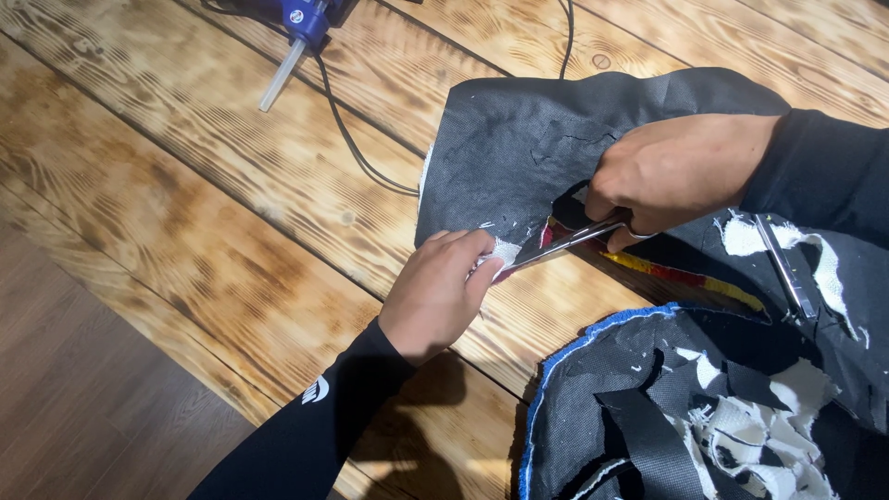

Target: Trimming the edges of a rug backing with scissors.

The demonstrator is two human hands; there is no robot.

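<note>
A black non-woven fabric piece [505, 148] lies on the wooden table [185, 213], with white backing and a red and yellow edge showing along its torn lower side. My right hand [676, 171] is closed on a pair of metal scissors [565, 243], whose blades point left into the fabric's edge. My left hand [440, 292] pinches the fabric's lower corner just ahead of the blade tips. Both arms wear black sleeves.
A blue glue gun [296, 37] with a clear glue stick lies at the top left, its black cable [356, 153] running toward the fabric. A blue-edged black piece [593, 398] with white scraps fills the bottom right. A metal strip [785, 268] lies at right.
</note>
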